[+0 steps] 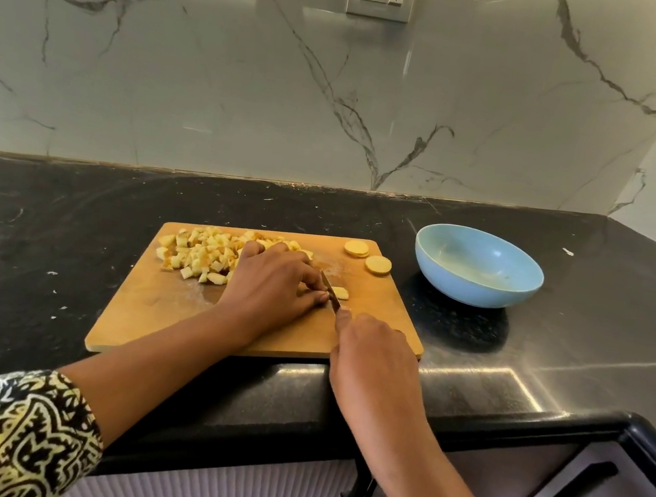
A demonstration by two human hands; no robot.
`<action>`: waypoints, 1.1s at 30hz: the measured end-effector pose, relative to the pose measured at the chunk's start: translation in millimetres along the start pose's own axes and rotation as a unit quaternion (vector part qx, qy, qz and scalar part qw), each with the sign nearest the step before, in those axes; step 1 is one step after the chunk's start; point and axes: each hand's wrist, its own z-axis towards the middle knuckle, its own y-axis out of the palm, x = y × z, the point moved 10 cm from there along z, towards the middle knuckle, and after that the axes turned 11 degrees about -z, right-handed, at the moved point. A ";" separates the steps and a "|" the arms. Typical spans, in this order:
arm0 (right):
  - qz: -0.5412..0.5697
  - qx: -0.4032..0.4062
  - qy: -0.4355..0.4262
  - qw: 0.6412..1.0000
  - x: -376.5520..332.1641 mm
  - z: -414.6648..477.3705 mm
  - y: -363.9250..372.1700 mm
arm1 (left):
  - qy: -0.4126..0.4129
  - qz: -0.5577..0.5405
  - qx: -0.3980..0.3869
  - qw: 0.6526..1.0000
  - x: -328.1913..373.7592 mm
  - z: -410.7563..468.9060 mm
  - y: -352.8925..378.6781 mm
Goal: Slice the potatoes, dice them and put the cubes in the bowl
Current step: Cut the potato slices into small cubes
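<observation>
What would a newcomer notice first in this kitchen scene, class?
The hands at the middle of the cutting board: the left hand steadies a potato piece while the right hand holds the knife on it. Behind the left hand lies a pile of potato cubes; the blue bowl stands empty to the board's right.

Black stone counter [63, 212]: wooden chopping board [160, 307] near front edge, blue bowl [477, 269] just right of it, apart.
</observation>
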 end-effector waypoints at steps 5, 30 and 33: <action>0.040 0.024 -0.020 0.999 11.2 -48.6 -18.2 | 0.007 -0.008 0.005 1.000 -0.8 0.0 -1.1; 0.009 -0.006 -0.025 1.000 -3.0 0.4 -2.2 | -0.029 -0.023 0.010 0.999 -15.5 -1.2 -3.5; 0.035 -0.005 -0.040 0.999 7.2 -30.5 -8.6 | -0.031 -0.029 0.016 0.999 -17.0 -0.8 -4.4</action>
